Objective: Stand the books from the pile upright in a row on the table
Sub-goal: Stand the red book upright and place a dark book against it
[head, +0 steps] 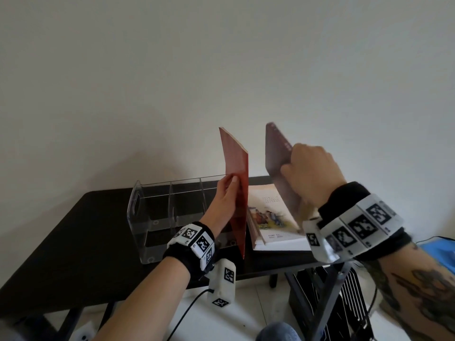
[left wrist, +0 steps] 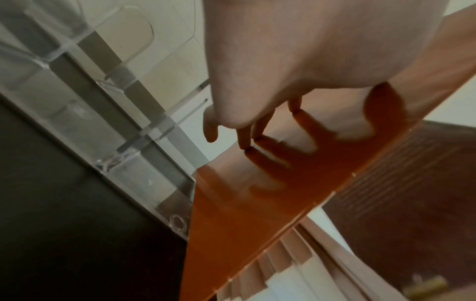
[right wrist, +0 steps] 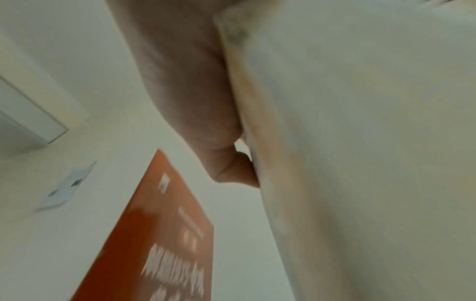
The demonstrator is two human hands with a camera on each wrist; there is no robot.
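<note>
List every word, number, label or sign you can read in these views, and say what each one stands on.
Nothing reads for certain.
Orange book: white title lettering, too blurred to read.
Illustrated book on top of the pile: small printed lines, too small to read.
Brown book in the right hand: a column of marks, blurred.
Right wristband: a tag that may read "57", uncertain; other squares are coded patterns, not text.
Left wristband: coded patterns only.

Organizer [head: 157,210] left on counter [head: 73,242]; upright book [head: 237,183] at its right end; book pile [head: 273,225] right of that; lifted book [head: 278,158] above pile.
</note>
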